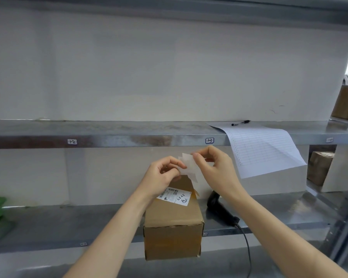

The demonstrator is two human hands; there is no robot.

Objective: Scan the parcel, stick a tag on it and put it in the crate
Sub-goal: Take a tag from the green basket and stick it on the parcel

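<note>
Tag held above parcel, not yet applied.

Your left hand (165, 173) and right hand (213, 167) both pinched the white tag (188, 164) between fingertips, just above the far end of the cardboard parcel (172, 215). The parcel lay on the lower shelf (68, 223), beneath your hands, with the black scanner (221, 207) just right of it.

Three cardboard boxes: one parcel (172, 223) in front, two more (346, 103) (319, 167) at right; one barcode scanner (221, 209), one pen (240, 123), one printed sheet (263, 149), two hands (163, 175) (215, 167).
</note>
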